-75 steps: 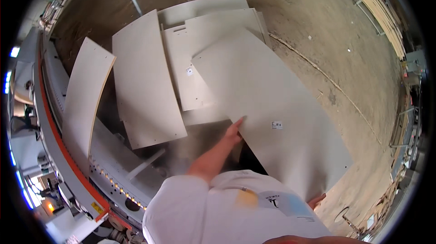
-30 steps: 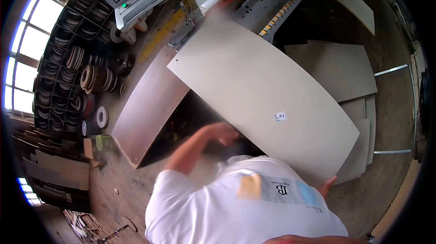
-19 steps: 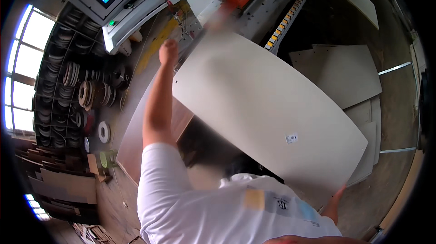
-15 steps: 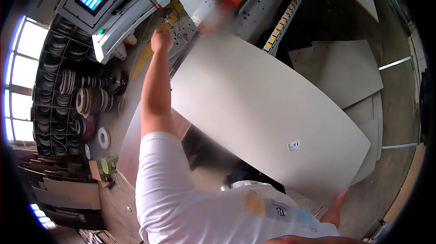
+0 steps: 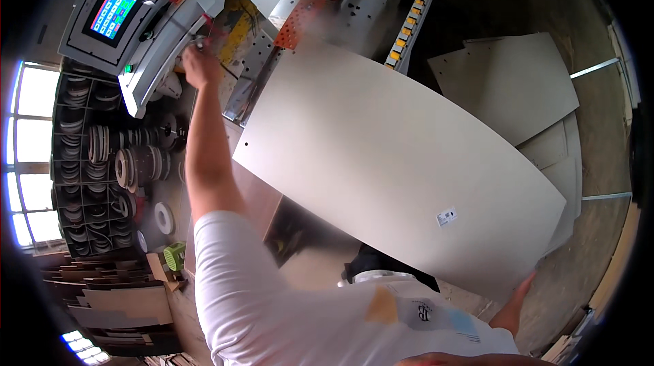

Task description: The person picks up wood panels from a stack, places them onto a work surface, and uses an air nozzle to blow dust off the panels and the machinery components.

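My left arm reaches far forward, and my left hand (image 5: pixel 199 68) is closed on a small metal tool with a red part (image 5: pixel 206 22), blurred, beside the machine's control console (image 5: pixel 133 18). A large pale panel (image 5: pixel 388 141) slants across the middle, with a small white label (image 5: pixel 446 217) near its right end and a dark hole near its left corner. My right hand (image 5: pixel 521 298) grips the panel's near right corner; most of its fingers are hidden by the panel. The panel's far left end lies by an orange perforated machine part (image 5: pixel 289 31).
A roller rail with yellow rollers (image 5: pixel 407 28) runs beyond the panel. Other pale panels (image 5: pixel 507 86) lie at the right. Racks of edging rolls (image 5: pixel 139 163) stand at the left, above stacked boards (image 5: pixel 122 306) and a green box (image 5: pixel 174 255).
My left hand has moved left with the tool, from beside the machine's perforated plate to the console. The right hand stays at the panel's corner. The view has shifted a little.
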`<state>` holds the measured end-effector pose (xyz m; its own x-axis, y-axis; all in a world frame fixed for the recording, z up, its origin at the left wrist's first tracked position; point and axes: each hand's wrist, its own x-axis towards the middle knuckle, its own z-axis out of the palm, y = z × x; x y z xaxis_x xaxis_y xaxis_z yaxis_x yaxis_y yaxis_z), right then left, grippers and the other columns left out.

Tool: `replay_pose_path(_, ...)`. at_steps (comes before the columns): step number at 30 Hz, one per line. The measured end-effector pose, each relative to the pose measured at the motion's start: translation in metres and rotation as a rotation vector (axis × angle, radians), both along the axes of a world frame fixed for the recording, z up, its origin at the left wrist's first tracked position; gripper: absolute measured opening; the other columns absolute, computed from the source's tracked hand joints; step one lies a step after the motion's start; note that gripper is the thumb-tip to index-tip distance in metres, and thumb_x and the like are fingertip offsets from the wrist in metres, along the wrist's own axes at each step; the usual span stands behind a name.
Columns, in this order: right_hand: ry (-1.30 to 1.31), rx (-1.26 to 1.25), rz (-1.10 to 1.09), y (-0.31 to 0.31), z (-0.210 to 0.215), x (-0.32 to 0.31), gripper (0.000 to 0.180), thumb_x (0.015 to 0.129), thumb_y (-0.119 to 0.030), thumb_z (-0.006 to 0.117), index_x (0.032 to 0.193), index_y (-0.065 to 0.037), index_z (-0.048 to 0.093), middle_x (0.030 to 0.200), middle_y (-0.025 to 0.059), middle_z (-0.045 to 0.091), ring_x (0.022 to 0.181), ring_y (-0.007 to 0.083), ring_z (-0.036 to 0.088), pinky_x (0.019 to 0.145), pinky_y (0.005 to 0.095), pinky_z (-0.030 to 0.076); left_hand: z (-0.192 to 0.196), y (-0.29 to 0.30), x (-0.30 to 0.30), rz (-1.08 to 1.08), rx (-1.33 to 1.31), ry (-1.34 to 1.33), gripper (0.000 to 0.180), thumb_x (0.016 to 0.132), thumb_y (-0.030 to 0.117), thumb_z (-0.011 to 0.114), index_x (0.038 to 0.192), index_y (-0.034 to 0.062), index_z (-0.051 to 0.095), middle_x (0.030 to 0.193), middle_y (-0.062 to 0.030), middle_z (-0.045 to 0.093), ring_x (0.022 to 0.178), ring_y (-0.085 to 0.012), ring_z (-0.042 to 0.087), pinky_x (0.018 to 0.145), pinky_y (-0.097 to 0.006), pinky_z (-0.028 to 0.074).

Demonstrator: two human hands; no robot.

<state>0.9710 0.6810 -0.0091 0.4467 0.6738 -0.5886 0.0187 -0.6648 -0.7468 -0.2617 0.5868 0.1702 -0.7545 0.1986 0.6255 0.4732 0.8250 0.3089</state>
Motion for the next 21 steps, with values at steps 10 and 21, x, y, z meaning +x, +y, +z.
replay_pose_path(10, 0.122, 0.043, 0.1, 0.01, -0.005, -0.001, 0.083, 0.102, -0.065, 0.046, 0.152, 0.002, 0.046, 0.154, 0.0125, 0.051, 0.137, 0.029, 0.051, 0.115, 0.0412, 0.039, 0.116, -0.168, 0.077, -0.262, 0.162, 0.032, 0.023, 0.105, 0.026, 0.056, 0.116, 0.0071, 0.065, 0.105, -0.0141, 0.075, 0.097, -0.0317, 0.072, 0.082, -0.038, 0.051)
replay_pose_path(21, 0.242, 0.046, 0.128, 0.009, -0.029, 0.03, 0.081, 0.102, -0.062, 0.046, 0.152, 0.002, 0.046, 0.156, 0.0115, 0.05, 0.14, 0.0274, 0.049, 0.117, 0.0397, 0.037, 0.11, -0.232, 0.179, -0.372, -0.595, 0.014, 0.029, 0.101, 0.026, 0.059, 0.127, 0.0148, 0.059, 0.117, -0.0104, 0.066, 0.105, -0.0378, 0.066, 0.08, -0.049, 0.055)
